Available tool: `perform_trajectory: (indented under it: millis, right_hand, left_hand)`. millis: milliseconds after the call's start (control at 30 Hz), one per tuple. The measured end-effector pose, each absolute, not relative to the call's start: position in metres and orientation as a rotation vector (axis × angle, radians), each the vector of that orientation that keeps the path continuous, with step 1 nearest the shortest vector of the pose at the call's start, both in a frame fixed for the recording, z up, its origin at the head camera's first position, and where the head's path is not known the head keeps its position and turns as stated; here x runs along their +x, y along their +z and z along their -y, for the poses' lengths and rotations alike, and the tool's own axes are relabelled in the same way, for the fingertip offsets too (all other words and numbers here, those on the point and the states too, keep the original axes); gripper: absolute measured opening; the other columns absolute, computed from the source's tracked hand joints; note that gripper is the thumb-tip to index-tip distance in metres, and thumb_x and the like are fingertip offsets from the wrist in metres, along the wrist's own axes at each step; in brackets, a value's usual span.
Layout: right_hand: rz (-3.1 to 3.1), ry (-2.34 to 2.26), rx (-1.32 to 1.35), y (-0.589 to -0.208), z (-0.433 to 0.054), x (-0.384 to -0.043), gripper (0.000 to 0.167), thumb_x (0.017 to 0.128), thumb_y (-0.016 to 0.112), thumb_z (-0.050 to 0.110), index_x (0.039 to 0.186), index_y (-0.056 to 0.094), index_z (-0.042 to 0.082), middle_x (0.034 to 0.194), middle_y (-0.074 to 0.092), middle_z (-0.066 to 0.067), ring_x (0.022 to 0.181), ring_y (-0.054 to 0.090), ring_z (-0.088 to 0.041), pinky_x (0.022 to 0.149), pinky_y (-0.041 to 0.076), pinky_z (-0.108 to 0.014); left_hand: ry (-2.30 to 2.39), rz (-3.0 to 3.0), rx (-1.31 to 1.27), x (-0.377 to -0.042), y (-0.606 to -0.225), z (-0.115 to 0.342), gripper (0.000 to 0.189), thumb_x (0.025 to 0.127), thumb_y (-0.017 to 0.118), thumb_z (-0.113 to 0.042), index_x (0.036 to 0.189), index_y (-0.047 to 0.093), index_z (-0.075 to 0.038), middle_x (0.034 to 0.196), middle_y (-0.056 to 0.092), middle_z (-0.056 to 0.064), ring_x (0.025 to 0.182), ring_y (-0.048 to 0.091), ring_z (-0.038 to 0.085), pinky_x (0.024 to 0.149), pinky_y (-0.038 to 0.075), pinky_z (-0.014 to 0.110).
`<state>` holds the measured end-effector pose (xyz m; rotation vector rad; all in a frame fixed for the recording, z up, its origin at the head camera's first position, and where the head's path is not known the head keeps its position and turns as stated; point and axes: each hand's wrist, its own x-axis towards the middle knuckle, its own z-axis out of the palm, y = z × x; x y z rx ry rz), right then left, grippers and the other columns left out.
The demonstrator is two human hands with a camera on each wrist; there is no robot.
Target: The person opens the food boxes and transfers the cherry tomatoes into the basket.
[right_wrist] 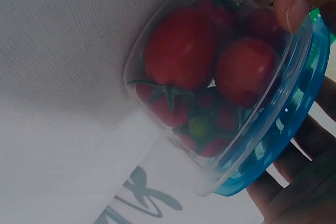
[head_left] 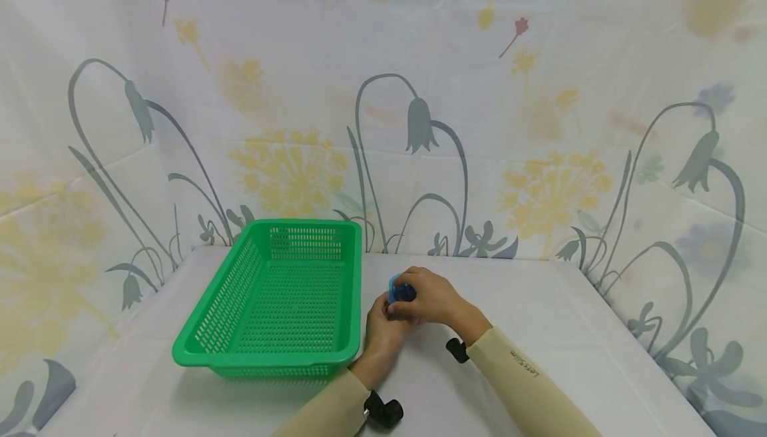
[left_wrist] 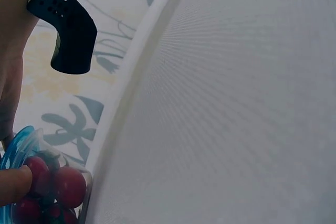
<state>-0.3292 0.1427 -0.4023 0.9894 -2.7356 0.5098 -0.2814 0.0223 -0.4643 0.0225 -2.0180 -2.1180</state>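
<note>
A clear plastic tub (right_wrist: 170, 111) with a blue lid (right_wrist: 278, 135) holds several red tomatoes (right_wrist: 181, 48), some with green stems. Both hands meet at this tub to the right of the basket in the head view. My right hand (head_left: 431, 297) grips it from the right, with the thumb and fingers apart around it. My left hand (head_left: 383, 334) holds it from the near left side, its fingers partly hidden behind the right hand. Fingers lie along the lid and a thumb presses near the rim in the right wrist view. The tub tilts close over the white tabletop.
A green slotted basket (head_left: 269, 360) stands to the left of the hands, its rim close beside the left forearm. The white table (head_left: 509, 290) runs back to a flower-printed curtain (head_left: 383, 177). Black camera mounts (head_left: 383, 410) stick out from both sleeved wrists.
</note>
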Motion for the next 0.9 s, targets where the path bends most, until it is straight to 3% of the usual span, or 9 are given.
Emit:
perform_trajectory:
  millis: [567, 900]
  right_hand:
    - [2.72, 0.45, 0.979, -0.4018, -0.1409, -0.3274, 0.036, 0.084, 0.07, 0.035, 0.111, 0.068, 0.012, 0.109, 0.063, -0.001, 0.096, 0.059, -0.017, 0.078, 0.051, -0.037]
    - [2.65, 0.451, 1.008, -0.3967, -0.1424, -0.3265, 0.022, 0.083, 0.072, 0.031, 0.099, 0.07, 0.015, 0.094, 0.065, 0.006, 0.085, 0.06, -0.013, 0.075, 0.051, -0.035]
  left_hand:
    - [-2.198, 1.987, 0.002, -0.2822, -0.4655, -0.0228, 0.065, 0.072, 0.076, 0.008, 0.13, 0.048, 0.005, 0.128, 0.056, 0.021, 0.121, 0.052, 0.035, 0.097, 0.045, 0.041]
    - [-2.198, 1.989, -0.038, -0.2814, -0.4654, -0.023, 0.066, 0.074, 0.077, 0.004, 0.132, 0.046, 0.005, 0.134, 0.051, 0.022, 0.128, 0.045, 0.038, 0.102, 0.04, 0.045]
